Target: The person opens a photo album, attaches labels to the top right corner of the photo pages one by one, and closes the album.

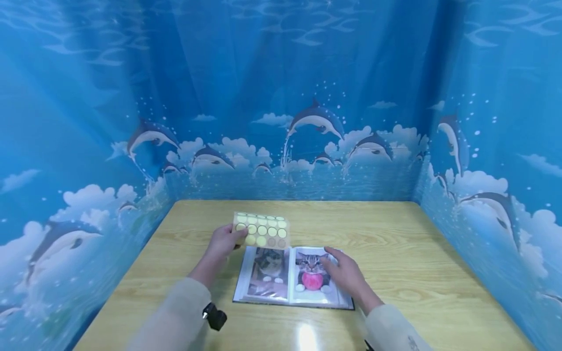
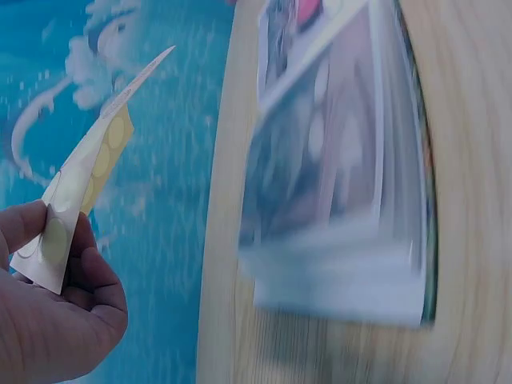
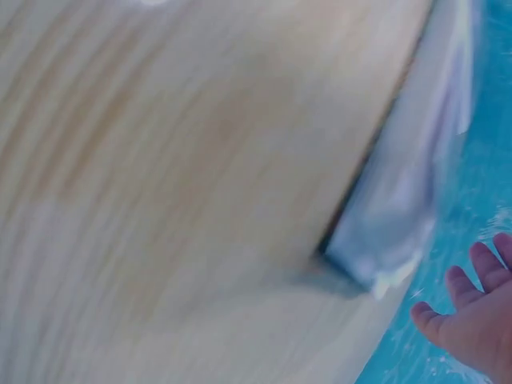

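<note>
My left hand (image 1: 223, 242) pinches a sheet of round pale-yellow stickers (image 1: 263, 231) between thumb and fingers, raised above the far left edge of an open photo album (image 1: 291, 287). Two of the circles at the sheet's lower right look bare. In the left wrist view the sticker sheet (image 2: 96, 152) bends slightly, seen nearly edge-on. A cat photo fills each visible album page; the right one shows a tabby with a pink ball (image 1: 312, 280). Over that page's right side is my right hand (image 1: 349, 279), its fingers extended and apart, nothing held in it.
The album lies on a wood-grain table (image 1: 421, 263). A blue curtain (image 1: 263, 73) printed with dolphins and clouds rises around the back and both sides. A small black device (image 1: 214, 316) sits at my left wrist.
</note>
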Demonstrator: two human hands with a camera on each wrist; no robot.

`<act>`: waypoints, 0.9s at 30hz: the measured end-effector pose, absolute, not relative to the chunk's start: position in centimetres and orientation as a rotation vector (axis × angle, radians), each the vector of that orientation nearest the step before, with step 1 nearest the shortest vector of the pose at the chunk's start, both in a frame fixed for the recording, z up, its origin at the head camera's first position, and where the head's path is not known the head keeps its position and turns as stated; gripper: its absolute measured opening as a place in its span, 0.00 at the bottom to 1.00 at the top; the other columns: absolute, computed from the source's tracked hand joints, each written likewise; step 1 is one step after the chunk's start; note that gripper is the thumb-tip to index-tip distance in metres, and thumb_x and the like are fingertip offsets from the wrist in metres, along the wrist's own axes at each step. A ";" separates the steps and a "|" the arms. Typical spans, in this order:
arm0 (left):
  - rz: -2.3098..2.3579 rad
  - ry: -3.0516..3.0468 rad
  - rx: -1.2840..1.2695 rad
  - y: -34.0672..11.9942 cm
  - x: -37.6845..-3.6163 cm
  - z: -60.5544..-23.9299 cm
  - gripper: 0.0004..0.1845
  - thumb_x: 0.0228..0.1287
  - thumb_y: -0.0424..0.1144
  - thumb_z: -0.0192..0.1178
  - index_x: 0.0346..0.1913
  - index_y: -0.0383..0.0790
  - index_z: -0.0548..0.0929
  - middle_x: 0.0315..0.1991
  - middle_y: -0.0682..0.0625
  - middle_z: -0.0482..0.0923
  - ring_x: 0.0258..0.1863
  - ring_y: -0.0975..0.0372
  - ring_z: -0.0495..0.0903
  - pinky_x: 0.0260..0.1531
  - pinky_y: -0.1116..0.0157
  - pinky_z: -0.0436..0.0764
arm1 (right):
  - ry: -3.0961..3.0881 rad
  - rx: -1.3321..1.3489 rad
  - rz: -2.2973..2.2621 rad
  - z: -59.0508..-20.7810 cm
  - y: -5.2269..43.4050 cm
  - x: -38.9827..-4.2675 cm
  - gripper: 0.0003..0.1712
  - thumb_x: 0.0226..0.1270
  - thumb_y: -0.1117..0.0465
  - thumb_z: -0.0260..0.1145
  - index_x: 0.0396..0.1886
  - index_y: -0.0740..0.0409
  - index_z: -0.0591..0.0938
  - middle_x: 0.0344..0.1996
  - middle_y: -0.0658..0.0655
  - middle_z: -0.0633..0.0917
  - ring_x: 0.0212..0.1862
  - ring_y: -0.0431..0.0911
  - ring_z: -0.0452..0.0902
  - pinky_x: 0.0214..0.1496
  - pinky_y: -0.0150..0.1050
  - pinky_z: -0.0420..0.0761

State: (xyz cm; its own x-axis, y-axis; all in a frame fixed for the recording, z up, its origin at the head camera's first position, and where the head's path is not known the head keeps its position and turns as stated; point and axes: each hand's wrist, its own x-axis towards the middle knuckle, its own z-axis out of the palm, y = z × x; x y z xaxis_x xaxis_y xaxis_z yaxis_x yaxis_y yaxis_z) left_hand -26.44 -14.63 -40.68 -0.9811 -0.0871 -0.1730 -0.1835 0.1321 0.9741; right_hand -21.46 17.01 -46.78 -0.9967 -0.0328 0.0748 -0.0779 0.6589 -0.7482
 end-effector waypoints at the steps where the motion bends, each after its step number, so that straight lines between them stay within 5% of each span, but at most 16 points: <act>1: 2.014 2.287 -0.260 -14.1 -26.2 -40.7 0.13 0.69 0.39 0.61 0.48 0.31 0.81 0.35 0.48 0.82 0.37 0.58 0.77 0.56 0.51 0.76 | -2.796 0.070 1.319 -46.5 16.7 -21.5 0.29 0.75 0.52 0.59 0.69 0.62 0.72 0.66 0.68 0.73 0.69 0.66 0.63 0.71 0.62 0.60; 13: 2.048 2.200 -0.170 -10.0 -24.3 -41.0 0.14 0.67 0.37 0.63 0.49 0.30 0.82 0.37 0.46 0.85 0.36 0.59 0.81 0.54 0.51 0.78 | -2.482 -0.167 1.985 -44.4 13.9 -22.0 0.31 0.74 0.47 0.60 0.66 0.64 0.74 0.64 0.64 0.77 0.68 0.61 0.67 0.70 0.60 0.63; 17: 2.044 2.180 -0.153 -9.7 -24.2 -41.3 0.13 0.67 0.37 0.63 0.49 0.31 0.83 0.36 0.46 0.86 0.36 0.59 0.81 0.55 0.49 0.77 | -2.386 -0.280 2.108 -44.0 13.6 -21.9 0.26 0.73 0.51 0.61 0.59 0.67 0.79 0.50 0.62 0.85 0.55 0.56 0.76 0.65 0.58 0.69; 21: 2.061 2.168 -0.138 -9.6 -24.2 -41.8 0.13 0.66 0.36 0.63 0.49 0.30 0.83 0.35 0.48 0.86 0.33 0.61 0.80 0.47 0.54 0.81 | -2.335 -0.319 2.147 -43.9 13.6 -21.7 0.18 0.72 0.58 0.62 0.51 0.68 0.82 0.37 0.55 0.87 0.42 0.47 0.78 0.58 0.54 0.72; 27: 2.172 2.079 -0.212 -9.3 -23.9 -42.4 0.10 0.65 0.39 0.66 0.41 0.33 0.83 0.28 0.50 0.82 0.27 0.62 0.76 0.32 0.67 0.76 | -2.283 -0.376 2.135 -43.9 13.7 -21.4 0.17 0.71 0.59 0.63 0.51 0.69 0.82 0.37 0.55 0.86 0.42 0.46 0.79 0.60 0.55 0.73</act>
